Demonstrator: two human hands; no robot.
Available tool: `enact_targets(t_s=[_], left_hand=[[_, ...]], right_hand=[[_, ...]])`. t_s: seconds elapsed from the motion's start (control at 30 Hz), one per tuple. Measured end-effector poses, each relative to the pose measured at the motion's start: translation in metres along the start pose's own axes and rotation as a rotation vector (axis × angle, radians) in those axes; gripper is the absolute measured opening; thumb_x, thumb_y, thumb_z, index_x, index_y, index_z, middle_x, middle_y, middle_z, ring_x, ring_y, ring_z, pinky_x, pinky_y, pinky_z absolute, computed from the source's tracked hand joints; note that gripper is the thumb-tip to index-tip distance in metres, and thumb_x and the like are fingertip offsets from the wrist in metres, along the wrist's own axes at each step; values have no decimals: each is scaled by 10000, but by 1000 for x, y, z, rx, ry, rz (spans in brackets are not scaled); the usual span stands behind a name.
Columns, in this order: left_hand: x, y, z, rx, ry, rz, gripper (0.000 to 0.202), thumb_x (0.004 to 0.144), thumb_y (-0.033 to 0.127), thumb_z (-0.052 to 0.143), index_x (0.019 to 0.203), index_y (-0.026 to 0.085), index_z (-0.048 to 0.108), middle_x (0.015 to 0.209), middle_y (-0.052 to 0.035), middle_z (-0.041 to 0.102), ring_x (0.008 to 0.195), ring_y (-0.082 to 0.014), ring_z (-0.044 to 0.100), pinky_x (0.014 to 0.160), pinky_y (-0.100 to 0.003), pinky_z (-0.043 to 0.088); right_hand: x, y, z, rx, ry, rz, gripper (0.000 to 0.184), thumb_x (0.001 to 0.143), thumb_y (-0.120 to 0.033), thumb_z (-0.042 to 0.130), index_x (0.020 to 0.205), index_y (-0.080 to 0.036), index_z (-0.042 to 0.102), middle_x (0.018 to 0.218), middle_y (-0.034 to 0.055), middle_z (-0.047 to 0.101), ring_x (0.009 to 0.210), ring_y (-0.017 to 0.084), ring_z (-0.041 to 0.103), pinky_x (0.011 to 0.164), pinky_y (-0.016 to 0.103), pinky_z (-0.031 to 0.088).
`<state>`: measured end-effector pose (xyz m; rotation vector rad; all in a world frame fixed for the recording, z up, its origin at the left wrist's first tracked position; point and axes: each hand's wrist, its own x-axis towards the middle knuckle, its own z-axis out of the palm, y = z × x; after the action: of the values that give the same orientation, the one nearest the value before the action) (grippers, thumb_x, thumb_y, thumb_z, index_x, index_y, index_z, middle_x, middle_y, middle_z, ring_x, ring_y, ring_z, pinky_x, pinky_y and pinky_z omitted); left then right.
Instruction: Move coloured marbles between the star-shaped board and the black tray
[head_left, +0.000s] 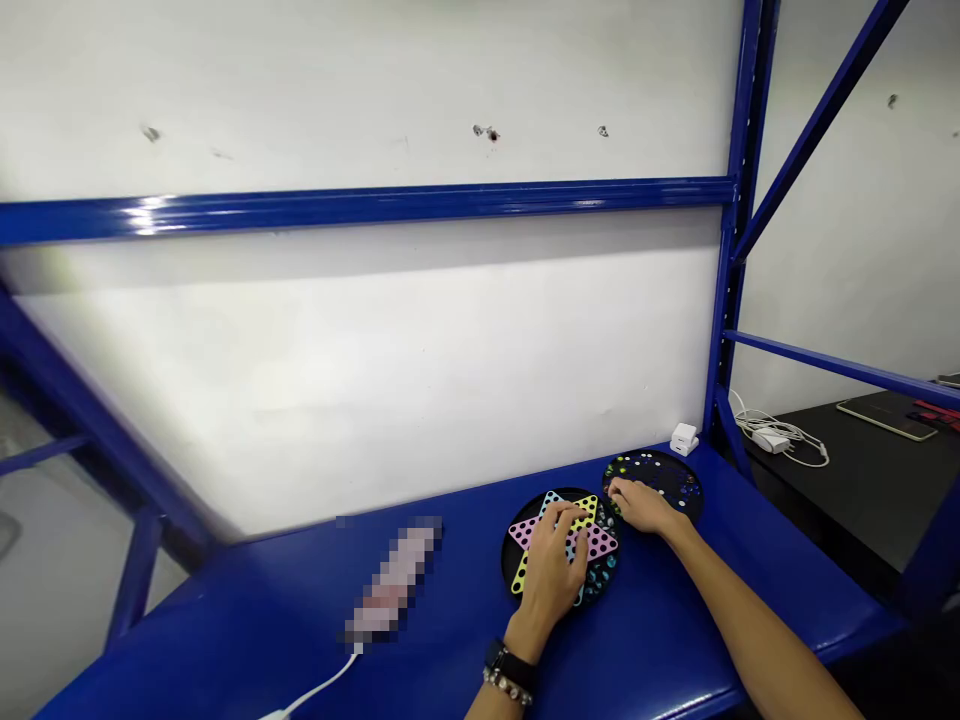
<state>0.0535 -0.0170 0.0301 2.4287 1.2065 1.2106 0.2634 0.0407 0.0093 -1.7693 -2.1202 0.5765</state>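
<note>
A round black game board with a pastel star of pink, yellow and blue holed triangles lies on the blue shelf. My left hand rests flat on it, fingers spread over the star. A second black round tray with small coloured marbles sits just behind and to the right. My right hand reaches to that tray's near left edge with fingers curled down; whether they hold a marble is hidden.
The blue shelf surface spans the frame, with a blurred oblong object and a white cable at left. A white charger block stands by the blue upright. A black table at right carries cables and a phone.
</note>
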Motion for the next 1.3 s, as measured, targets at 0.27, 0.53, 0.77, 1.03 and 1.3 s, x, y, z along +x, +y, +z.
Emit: enact_targets(t_s=[0.27,0.53,0.77,1.03,1.3], left_hand=[[-1,0,1,-9,-11,3,276,951,193,360,1070,240,605,1058,-72,601,987,-216,591,871,-402,498],[0,-1,1,0,-7,2,258,947,201,372,1047,238,607,1045,-67,605,970,-216,603,844,-384,508],[-2,-3,3,14,-22,20,221,930,182,407,1036,230,596,1045,-61,600,974,-211,594,842,-371,506],[-1,-3,3,-11,-35,31,266,956,177,357,1033,229,606,1034,-66,603,943,-202,593,825,-372,506],[-2,-3,3,-37,-57,24,272,956,165,357,1058,237,600,1051,-64,592,960,-204,581,836,-377,495]], right_hand=[[-10,-18,-3,-202,-101,6,276,953,-242,376,1183,-204,523,1137,145,661,1023,267,634,796,335,398],[-8,-26,0,-293,-154,18,458,909,-156,364,1362,-115,419,1240,233,618,1089,326,629,844,411,448],[-7,-30,-4,-290,-181,65,490,893,-152,378,1374,-65,406,1254,248,610,1139,337,607,878,417,449],[-12,-32,-16,-187,-219,49,385,918,-167,338,1273,-125,482,1184,208,651,1092,312,628,871,412,440],[-11,-28,-10,-199,-201,49,421,917,-160,352,1327,-113,436,1235,226,627,1094,324,631,861,417,451]])
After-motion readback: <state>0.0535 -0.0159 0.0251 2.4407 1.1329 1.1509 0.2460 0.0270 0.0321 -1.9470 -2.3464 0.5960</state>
